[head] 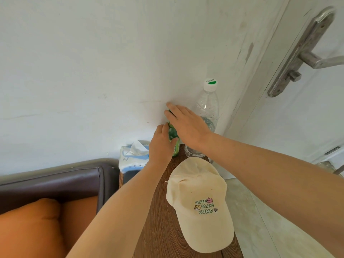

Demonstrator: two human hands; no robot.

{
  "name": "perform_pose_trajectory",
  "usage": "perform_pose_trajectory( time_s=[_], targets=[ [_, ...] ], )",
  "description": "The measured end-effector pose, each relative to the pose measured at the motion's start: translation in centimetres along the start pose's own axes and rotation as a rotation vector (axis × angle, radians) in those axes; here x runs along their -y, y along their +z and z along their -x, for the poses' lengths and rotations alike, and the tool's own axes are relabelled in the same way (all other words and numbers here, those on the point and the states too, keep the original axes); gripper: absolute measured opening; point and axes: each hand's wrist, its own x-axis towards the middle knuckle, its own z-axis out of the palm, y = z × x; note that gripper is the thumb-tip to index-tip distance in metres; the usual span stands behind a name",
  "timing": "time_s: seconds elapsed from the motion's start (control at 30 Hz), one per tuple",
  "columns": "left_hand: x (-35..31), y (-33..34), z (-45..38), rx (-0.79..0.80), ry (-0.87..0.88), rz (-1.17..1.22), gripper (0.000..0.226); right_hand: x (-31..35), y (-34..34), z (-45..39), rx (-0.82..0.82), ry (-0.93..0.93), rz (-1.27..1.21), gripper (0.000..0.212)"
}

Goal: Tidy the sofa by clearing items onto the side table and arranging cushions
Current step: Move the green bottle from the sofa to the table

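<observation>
**Green bottle being set down at the far end of the worktop**

The green bottle stands at the far end of the worktop, close to the wall, and it sits inside my grip. My left hand curls round its body, thumb on the near right side. My right hand lies over its top with fingers straight, pressing rather than clasping. I judge it small, light and stiff, probably smooth and a little slippery, so the body is the best place to hold it, with the cap only steadied.

Just right of it stands a tall clear water bottle, which could tip if nudged. Just left is a tissue pack. Nearer me lies a cream cap. To the left is the sofa, with an orange cushion not yet arranged.
</observation>
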Motion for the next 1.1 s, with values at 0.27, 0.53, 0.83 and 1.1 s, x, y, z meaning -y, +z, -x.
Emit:
perform_pose_trajectory(
  time_s=[0.27, 0.53, 0.83, 1.1],
  targets=[
    [0.1, -1.7, 0.7, 0.039, 0.134, -0.214, 0.061, 0.5, -1.2, 0.6, 0.076, 0.046, -0.058, 0.062],
    [-0.6, -4.1, 1.2, 0.144, 0.176, -0.202, 0.075, 1.1, -2.4, 1.4, 0.106, 0.084, -0.1, 0.065],
    [-0.6, -5.6, 1.9, 0.189, 0.173, -0.337, 0.08, 1.6, -2.5, 2.7, 0.125, 0.109, -0.086, 0.065],
    [0.6, -10.2, 4.5, 0.146, 0.27, -0.514, 0.076, 4.9, -4.2, 4.1, 0.127, 0.164, -0.084, 0.058]
  ],
)
